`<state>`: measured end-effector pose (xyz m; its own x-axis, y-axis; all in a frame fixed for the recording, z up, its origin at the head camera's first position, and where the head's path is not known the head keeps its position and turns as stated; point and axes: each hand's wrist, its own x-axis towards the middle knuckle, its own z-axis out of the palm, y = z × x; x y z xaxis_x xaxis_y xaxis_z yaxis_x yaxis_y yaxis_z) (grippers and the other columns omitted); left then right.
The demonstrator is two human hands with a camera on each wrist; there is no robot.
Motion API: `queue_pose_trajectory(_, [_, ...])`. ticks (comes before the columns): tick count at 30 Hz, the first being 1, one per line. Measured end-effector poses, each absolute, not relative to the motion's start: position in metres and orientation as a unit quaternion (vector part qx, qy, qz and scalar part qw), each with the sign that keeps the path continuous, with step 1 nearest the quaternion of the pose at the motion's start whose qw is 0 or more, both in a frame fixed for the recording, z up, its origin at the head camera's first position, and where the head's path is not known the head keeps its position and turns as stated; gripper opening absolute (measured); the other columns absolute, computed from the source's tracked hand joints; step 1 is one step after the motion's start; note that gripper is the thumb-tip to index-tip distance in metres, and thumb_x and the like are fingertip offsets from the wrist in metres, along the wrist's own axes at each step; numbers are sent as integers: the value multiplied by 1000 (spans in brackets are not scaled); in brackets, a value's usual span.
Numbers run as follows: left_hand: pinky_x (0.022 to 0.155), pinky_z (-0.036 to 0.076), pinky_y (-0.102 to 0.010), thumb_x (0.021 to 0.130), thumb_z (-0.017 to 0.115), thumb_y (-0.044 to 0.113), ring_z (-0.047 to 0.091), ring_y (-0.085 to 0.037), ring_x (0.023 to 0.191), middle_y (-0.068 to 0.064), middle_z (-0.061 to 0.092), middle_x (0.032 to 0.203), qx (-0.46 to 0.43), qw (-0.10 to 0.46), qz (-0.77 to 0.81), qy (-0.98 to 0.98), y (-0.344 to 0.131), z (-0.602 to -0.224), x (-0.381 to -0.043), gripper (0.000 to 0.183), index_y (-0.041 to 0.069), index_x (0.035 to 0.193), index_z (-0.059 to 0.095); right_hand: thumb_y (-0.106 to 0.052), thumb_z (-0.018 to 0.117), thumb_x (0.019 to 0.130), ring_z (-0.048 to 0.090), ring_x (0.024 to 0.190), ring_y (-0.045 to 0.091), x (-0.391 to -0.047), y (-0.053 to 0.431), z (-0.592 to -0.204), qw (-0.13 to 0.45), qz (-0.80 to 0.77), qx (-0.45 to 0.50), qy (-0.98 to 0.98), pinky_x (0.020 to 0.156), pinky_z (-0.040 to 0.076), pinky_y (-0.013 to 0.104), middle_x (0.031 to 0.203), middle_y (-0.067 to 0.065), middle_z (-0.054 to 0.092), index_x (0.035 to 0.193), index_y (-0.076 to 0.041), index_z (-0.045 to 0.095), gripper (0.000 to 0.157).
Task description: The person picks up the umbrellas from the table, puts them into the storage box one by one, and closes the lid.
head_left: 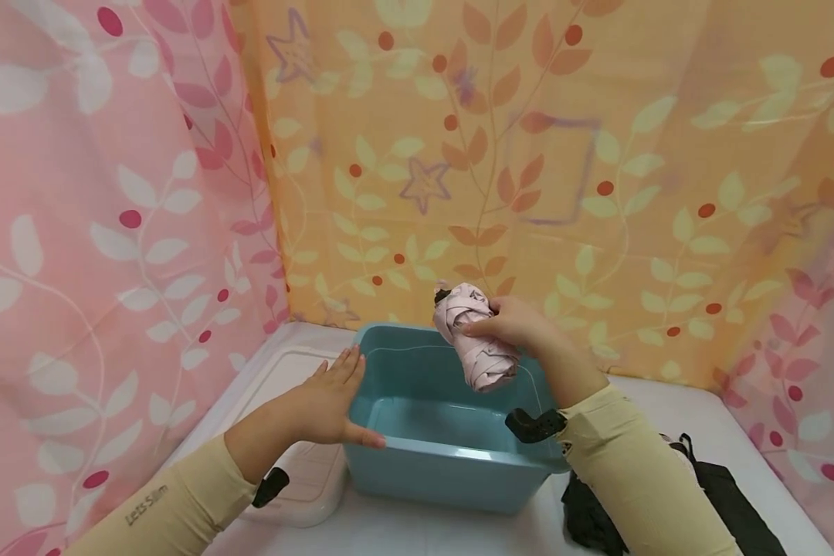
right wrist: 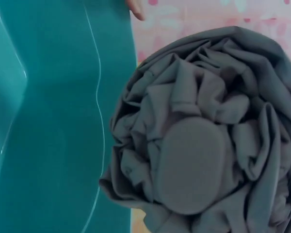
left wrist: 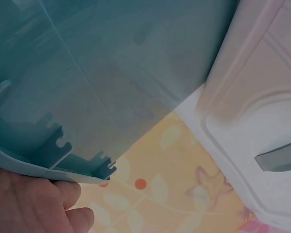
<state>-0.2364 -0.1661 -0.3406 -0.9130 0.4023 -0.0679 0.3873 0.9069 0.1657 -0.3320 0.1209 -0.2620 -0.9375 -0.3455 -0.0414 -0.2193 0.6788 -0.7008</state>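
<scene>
My right hand point(head_left: 521, 328) holds a folded compact umbrella point(head_left: 474, 340) with crumpled pale pink fabric, tilted above a blue plastic bin point(head_left: 452, 455). Fingers and thumb wrap its side. The right wrist view looks at one end of the umbrella point(right wrist: 194, 165), where an oval cap sits among bunched folds that look grey there. My left hand point(head_left: 327, 398) rests at the bin's left rim, fingers stretched along it and thumb at the front edge. In the left wrist view, the fingertips of the left hand point(left wrist: 34, 204) show below the rim, against the bin's outside point(left wrist: 111, 87).
A white lid point(head_left: 306, 479) with a grey latch point(left wrist: 281, 158) lies left of the bin. Black fabric with a strap point(head_left: 730, 494) lies to the right, partly behind my right sleeve. Patterned pink and orange curtains point(head_left: 424, 255) enclose the white table point(head_left: 674, 394).
</scene>
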Motion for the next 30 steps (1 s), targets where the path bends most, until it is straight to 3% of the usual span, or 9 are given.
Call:
queue_pose_trajectory(11, [108,9,-54,58,47,86,-6,-30,139,-17,-3,152,202,49,80,975,-166,-343,-235,129,-2,145,9,-38,76,71,57,74,20,-347,90,-277,117,-333,-191,916,60,48,29,87,8,59,98,-6,61,45])
queue_pose_trajectory(19, [108,8,-54,59,49,85,-6,-30,139,-17,-2,152,205,50,87,974,-164,-343,-237,128,-1,145,10,-31,78,69,56,61,18,-350,76,-285,157,-335,-214,904,53,46,27,74,6,58,86,-4,63,35])
queue_pose_trajectory(30, [109,8,-52,56,44,88,-7,-28,139,-14,-5,152,196,56,71,976,-166,-344,-240,131,1,146,7,-36,78,68,54,61,17,-357,60,-304,153,-264,-233,923,49,44,26,74,5,57,84,-8,63,36])
